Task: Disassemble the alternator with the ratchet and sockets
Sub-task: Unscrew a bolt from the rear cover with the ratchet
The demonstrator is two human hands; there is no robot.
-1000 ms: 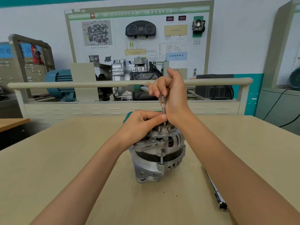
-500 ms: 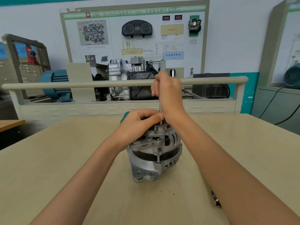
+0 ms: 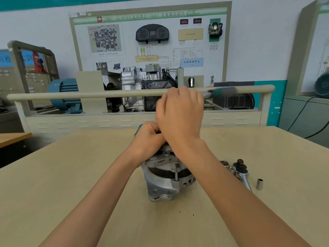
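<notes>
A silver alternator [image 3: 165, 182] stands upright in the middle of the wooden table [image 3: 71, 175]. My left hand [image 3: 149, 138] rests closed on its top, steadying it and the lower end of the tool. My right hand [image 3: 179, 114] is above it, shut on a ratchet whose green handle [image 3: 222, 90] sticks out to the right, blurred. The extension and socket under my right hand are hidden by the hands. A long through bolt [image 3: 176, 172] shows on the alternator's side.
A second ratchet [image 3: 242, 173] lies on the table right of the alternator, with sockets [image 3: 225, 164] beside its head and one loose socket [image 3: 259, 183] further right. A beige rail [image 3: 71, 95] and a training bench with a gearbox stand behind the table.
The ratchet handle has swung from pointing left to pointing right as my right hand turned over the alternator. My left hand has stayed on top. The view tilted, bringing the tools on the right into sight.
</notes>
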